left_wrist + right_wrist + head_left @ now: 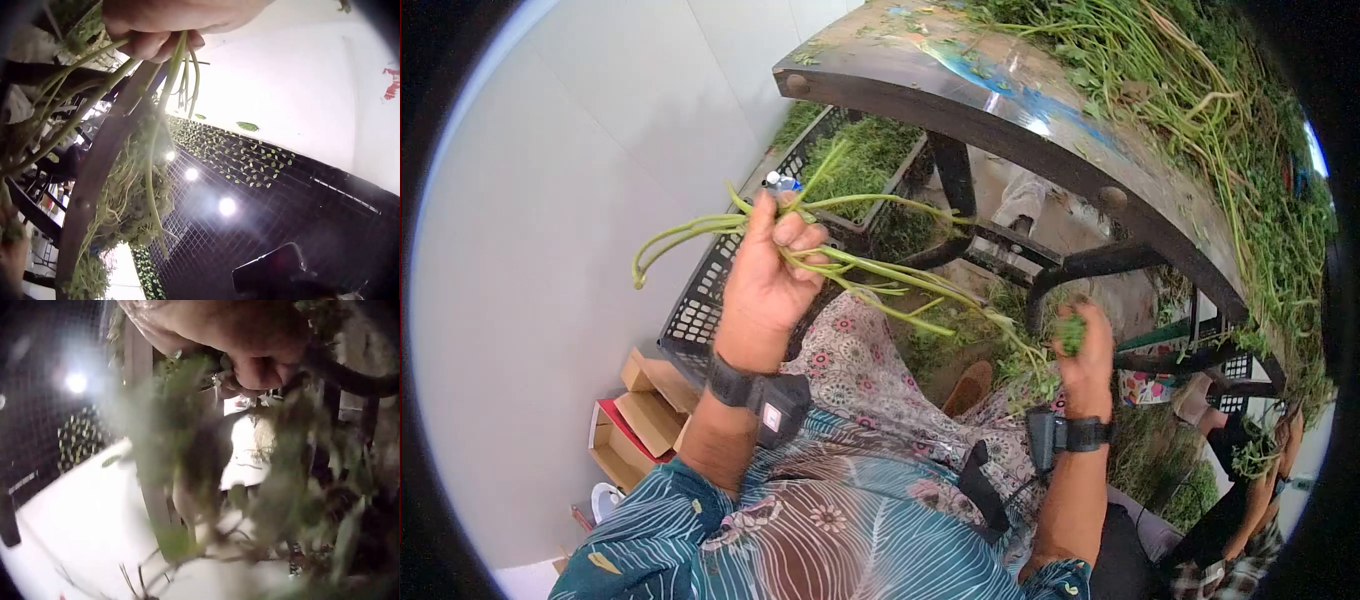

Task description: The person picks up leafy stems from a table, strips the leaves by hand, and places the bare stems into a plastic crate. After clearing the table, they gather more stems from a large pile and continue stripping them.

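Observation:
The left hand (775,265) grips several long green stems (890,270), which stick out on both sides of the fist; the leafy ends hang toward the lower right. In the left wrist view the fingers (164,45) close round the stems (164,94). The right hand (1086,350) holds a small tuft of green leaves (1070,334) between curled fingers, just right of the bunch's leafy end. In the right wrist view the hand (231,337) is above blurred leaves (169,437) that cover much of the picture.
A dark-edged table (1040,130) carries a heap of greens (1260,170) at upper right. Below it are black legs (950,170). A black crate (710,285) with greens stands behind the left hand, cardboard boxes (645,420) at lower left. Another person's arm (1265,480) shows at lower right.

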`<state>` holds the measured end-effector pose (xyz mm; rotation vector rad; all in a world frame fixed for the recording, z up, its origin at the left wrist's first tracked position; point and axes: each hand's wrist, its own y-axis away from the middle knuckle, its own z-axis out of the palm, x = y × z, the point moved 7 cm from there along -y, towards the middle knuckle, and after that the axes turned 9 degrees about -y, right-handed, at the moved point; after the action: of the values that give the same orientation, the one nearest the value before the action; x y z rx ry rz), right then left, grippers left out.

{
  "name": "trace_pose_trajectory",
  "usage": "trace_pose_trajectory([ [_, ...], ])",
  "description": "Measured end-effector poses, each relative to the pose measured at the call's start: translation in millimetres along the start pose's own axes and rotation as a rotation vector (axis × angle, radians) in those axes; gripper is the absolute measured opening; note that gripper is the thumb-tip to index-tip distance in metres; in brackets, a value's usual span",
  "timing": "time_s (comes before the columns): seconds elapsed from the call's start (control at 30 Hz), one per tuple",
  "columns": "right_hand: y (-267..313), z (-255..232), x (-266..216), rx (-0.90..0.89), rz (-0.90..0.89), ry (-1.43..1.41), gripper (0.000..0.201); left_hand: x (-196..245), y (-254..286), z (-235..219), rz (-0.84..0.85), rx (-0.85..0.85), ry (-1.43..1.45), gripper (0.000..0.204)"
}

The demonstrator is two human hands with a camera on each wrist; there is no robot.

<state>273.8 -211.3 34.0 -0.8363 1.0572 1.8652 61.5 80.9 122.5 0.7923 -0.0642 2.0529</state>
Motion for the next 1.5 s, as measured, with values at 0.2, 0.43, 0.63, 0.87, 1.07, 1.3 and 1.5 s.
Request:
trace_pose_trajectory([
  [0.2,-14,-45,-5,-0.028,0.218,-0.551,0.012,-15,7,-34,-0.141,0.163,-0.031,0.028],
  [0.43,-8,-18,19,0.195,0.320,-0.608,0.020,-75,28,-105,-0.357,0.313,-0.107,0.027],
  [0.63,-12,0,37,0.195,0.310,-0.514,0.017,-101,41,-137,-0.504,0.347,-0.068,0.018],
  [0.87,-22,37,63,0.062,0.466,-0.543,0.016,-111,38,-162,-0.486,0.460,-0.038,0.017],
  [1.07,-29,52,99,0.132,0.620,-0.563,0.014,-114,33,-173,-0.455,0.318,-0.005,0.017],
  [1.3,-59,106,141,-0.618,-0.166,0.822,0.030,-106,30,-161,-0.406,0.230,-0.024,0.019],
  [1.5,-50,245,95,-0.317,0.475,-0.122,0.034,-105,34,-169,-0.412,0.298,-0.002,0.017],
])
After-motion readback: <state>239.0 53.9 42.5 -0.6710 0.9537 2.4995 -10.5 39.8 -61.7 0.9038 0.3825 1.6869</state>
